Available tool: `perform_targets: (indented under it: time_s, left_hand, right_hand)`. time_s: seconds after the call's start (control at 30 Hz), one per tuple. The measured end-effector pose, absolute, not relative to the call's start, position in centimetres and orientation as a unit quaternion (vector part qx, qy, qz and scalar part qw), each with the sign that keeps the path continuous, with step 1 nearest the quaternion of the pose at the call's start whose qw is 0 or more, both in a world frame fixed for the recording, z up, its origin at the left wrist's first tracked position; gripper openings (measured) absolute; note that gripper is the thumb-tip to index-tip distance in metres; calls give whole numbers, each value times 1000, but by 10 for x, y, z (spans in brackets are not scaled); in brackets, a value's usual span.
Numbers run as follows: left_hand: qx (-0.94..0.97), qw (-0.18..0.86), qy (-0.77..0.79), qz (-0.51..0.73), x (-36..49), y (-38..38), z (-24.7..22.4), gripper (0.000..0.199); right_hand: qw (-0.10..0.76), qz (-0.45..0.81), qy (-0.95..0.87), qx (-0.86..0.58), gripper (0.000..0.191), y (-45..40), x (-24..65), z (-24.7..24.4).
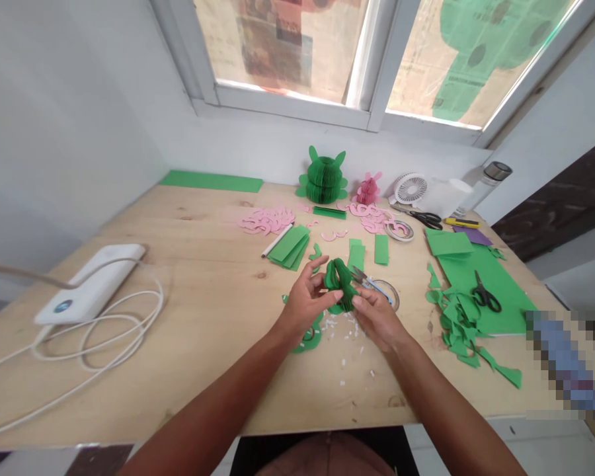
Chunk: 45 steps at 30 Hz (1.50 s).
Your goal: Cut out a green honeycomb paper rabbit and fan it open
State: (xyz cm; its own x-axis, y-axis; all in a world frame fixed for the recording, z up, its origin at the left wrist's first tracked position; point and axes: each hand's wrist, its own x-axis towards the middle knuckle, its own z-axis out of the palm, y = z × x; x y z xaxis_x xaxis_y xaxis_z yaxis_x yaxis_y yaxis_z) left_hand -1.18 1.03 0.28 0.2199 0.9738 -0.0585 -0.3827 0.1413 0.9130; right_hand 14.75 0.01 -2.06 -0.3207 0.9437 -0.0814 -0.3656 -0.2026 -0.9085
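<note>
A small green folded-paper figure (341, 283) with fanned layers is held between both hands above the wooden table. My left hand (307, 291) grips its left side, thumb across the front and index finger raised. With thumb and fingers, my right hand (374, 311) pinches its lower right edge. Just behind the right hand lie scissors with pale blue handles (377, 287) and a roll of tape (393, 294). Green paper cutouts (311, 338) rest below the left wrist, partly hidden by it. Tiny white paper bits (344, 337) are scattered under the hands.
At the back stand a larger green paper figure (326, 175), a pink one (367, 190), a white fan (410, 190) and a bottle (490, 185). Pink scraps (266, 221) and green strips (290, 248) lie ahead. Black scissors (486, 294) rest on green sheets (506, 291); a cabled power strip (92, 284) lies left.
</note>
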Motion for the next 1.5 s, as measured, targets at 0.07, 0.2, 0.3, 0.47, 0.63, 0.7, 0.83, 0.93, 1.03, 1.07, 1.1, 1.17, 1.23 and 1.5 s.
perform_targets:
  time_s: [0.07, 0.2, 0.3, 0.47, 0.63, 0.7, 0.83, 0.93, 1.03, 1.07, 1.1, 1.17, 1.23, 1.5]
  left_hand:
    - [412, 667, 358, 508, -12, 11, 3, 73]
    - [402, 667, 368, 508, -11, 11, 3, 73]
    - [401, 664, 372, 510, -10, 11, 3, 71]
    - [474, 584, 405, 520, -10, 9, 0, 64]
    - [662, 280, 426, 550, -13, 3, 1, 28]
    - [720, 169, 407, 536, -13, 0, 3, 13]
    - [766, 72, 390, 506, -10, -3, 3, 9]
    - [769, 56, 398, 497, -7, -3, 0, 9]
    - [769, 49, 402, 494, -6, -3, -2, 9]
    - [769, 47, 402, 495, -6, -3, -3, 9]
    - [768, 48, 401, 497, -6, -3, -3, 10]
    - [768, 51, 401, 498, -6, -3, -3, 10]
    - [766, 55, 405, 496, -5, -3, -4, 11]
    - [764, 54, 401, 503, -4, -3, -6, 9]
  right_hand:
    - [472, 704, -409, -339, 28, 1, 148, -22]
    - [469, 712, -401, -334, 31, 1, 148, -21]
    - [469, 720, -391, -329, 31, 1, 147, -18]
    - [471, 730, -375, -325, 28, 1, 147, -16]
    - [485, 728, -365, -318, 23, 1, 147, -15]
    - [490, 729, -363, -312, 22, 1, 146, -14]
    - [493, 733, -356, -306, 20, 1, 145, -11]
    - [493, 730, -351, -317, 21, 1, 144, -11]
    - [488, 732, -355, -317, 22, 1, 144, -12]
    - [488, 732, -356, -316, 22, 1, 144, -12]
    - [489, 732, -356, -315, 22, 1, 144, -12]
    - [491, 729, -355, -318, 22, 1, 143, -13]
    - [491, 729, -352, -322, 22, 1, 142, -13]
    - [495, 727, -346, -326, 20, -1, 139, -12]
